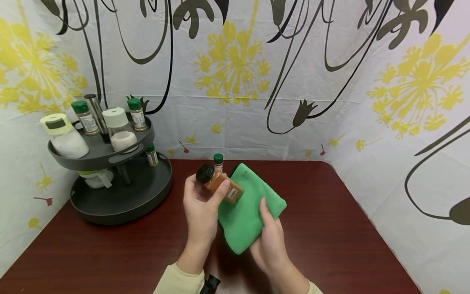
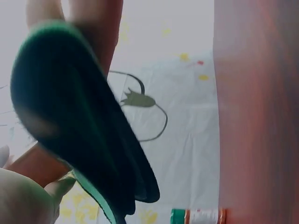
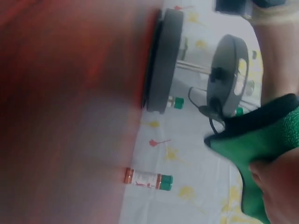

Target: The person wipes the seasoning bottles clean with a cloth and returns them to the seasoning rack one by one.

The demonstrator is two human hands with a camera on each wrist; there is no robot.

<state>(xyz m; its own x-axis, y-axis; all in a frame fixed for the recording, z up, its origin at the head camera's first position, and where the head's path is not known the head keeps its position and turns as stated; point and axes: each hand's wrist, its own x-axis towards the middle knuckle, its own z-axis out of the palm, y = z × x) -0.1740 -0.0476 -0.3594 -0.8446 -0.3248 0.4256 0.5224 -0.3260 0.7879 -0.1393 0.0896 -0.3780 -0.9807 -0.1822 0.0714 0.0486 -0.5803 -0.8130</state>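
In the head view my left hand [image 1: 201, 212] grips a spice jar [image 1: 219, 183] with a black lid and orange-brown contents, tilted with its lid to the upper left. A folded green cloth [image 1: 247, 212] is held by my right hand [image 1: 271, 243], thumb on top. The cloth lies against the jar's base end. Behind them a small green-capped spice bottle [image 1: 218, 160] stands on the table, partly hidden by the jar. In the left wrist view the cloth [image 2: 74, 102] covers most of the jar. The right wrist view shows the cloth [image 3: 266, 149] under my right thumb.
A two-tier dark turntable rack [image 1: 121, 212] stands at the left, bearing several shakers, green-capped bottles, a metal cylinder [image 1: 97, 114] and a white container [image 1: 96, 179]. The dark red table [image 1: 323, 245] meets a patterned sheet [image 1: 235, 134] at its back edge.
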